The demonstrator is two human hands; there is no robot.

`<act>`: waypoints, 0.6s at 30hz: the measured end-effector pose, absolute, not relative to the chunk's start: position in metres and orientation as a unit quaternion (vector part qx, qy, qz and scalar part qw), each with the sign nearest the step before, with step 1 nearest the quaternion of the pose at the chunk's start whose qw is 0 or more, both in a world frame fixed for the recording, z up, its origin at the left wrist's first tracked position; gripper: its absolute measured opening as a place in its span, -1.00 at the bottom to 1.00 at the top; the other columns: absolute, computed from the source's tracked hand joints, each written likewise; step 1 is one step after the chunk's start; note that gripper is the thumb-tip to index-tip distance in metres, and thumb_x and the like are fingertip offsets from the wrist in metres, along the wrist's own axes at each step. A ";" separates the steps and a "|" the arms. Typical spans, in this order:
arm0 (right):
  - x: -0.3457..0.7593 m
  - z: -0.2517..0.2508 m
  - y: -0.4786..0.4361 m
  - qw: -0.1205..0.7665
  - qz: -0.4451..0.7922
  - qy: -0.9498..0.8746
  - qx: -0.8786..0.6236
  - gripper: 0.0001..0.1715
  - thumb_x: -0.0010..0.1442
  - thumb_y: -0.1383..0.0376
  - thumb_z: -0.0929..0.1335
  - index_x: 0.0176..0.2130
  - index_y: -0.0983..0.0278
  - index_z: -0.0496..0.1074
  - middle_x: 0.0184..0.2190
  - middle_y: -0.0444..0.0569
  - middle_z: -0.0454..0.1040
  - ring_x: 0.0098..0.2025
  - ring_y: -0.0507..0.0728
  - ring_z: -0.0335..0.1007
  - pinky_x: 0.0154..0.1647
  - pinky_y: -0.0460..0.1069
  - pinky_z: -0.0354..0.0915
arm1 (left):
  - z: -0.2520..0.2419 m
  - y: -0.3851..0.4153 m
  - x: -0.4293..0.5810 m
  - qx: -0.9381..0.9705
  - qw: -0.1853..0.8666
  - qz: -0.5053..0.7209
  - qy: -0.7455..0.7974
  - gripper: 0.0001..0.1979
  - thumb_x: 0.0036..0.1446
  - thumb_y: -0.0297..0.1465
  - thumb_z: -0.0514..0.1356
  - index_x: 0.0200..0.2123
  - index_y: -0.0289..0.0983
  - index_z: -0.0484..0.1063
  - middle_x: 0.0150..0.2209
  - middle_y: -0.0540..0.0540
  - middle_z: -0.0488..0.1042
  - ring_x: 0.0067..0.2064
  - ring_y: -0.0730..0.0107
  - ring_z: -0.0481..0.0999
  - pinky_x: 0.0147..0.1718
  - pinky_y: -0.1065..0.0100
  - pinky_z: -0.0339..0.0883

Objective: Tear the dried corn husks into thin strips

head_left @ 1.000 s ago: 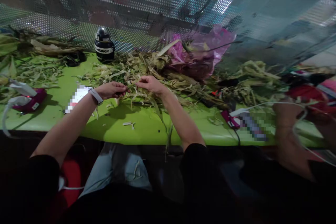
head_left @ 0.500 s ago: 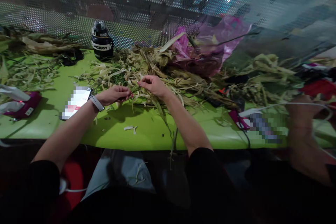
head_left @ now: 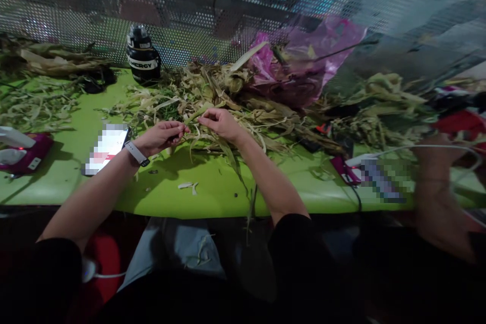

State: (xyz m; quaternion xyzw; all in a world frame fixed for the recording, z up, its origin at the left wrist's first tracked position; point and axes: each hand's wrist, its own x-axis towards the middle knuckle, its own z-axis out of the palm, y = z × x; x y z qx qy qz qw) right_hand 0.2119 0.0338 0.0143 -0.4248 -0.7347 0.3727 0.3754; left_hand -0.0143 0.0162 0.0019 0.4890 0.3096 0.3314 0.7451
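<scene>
In the head view, a narrow pale-green corn husk strip point(head_left: 194, 116) runs between my two hands over the front of a heap of dry corn husks point(head_left: 212, 88). My left hand point(head_left: 167, 135), with a white watch on its wrist, pinches the strip's near end; the fingertips partly hide it. On the other side, the bent fingers of my right hand point(head_left: 220, 122) are closed on the strip farther along. Longer husk strands point(head_left: 232, 159) hang below my right hand toward the table's front edge.
A phone point(head_left: 108, 148) lies beside my left wrist. Behind stand a black bottle point(head_left: 143, 58) and a pink plastic bag point(head_left: 304, 73). Magenta power sockets point(head_left: 32, 152) with plugs sit at left, another power socket point(head_left: 347, 169) at right. Another person's arm point(head_left: 435, 177) reaches in at far right.
My left hand has drawn slightly left and up, and the gap between my hands is a little wider. A broader piece of husk now shows between them. The view has shifted slightly.
</scene>
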 end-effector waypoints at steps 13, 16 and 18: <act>0.183 -0.003 0.018 0.418 0.440 -0.663 -0.438 -0.48 0.06 -0.09 0.37 -0.39 0.32 0.51 -0.58 -0.17 0.29 -0.50 -0.04 0.10 -0.44 -0.09 0.09 | -0.012 0.001 0.013 0.428 0.701 0.455 0.343 -0.81 0.12 -0.33 0.29 -0.28 -0.35 0.45 -0.43 -0.04 0.50 -0.44 0.55 0.50 -0.52 0.56 0.37; 0.177 -0.005 0.013 0.457 0.404 -0.670 -0.423 -0.52 0.04 -0.07 0.40 -0.43 0.31 0.53 -0.51 -0.12 0.36 -0.37 0.01 0.22 -0.28 -0.06 0.19 | -0.014 -0.005 0.018 0.442 0.687 0.453 0.356 -0.75 0.09 -0.27 0.30 -0.26 -0.33 0.45 -0.41 -0.04 0.52 -0.41 0.50 0.54 -0.40 0.45 0.47; 0.176 -0.005 0.011 0.473 0.405 -0.656 -0.425 -0.54 0.01 -0.06 0.42 -0.45 0.30 0.54 -0.49 -0.13 0.34 -0.36 0.01 0.23 -0.26 -0.06 0.21 | -0.013 -0.007 0.020 0.453 0.683 0.450 0.355 -0.71 0.07 -0.24 0.31 -0.23 -0.33 0.47 -0.40 -0.05 0.54 -0.36 0.47 0.55 -0.31 0.39 0.50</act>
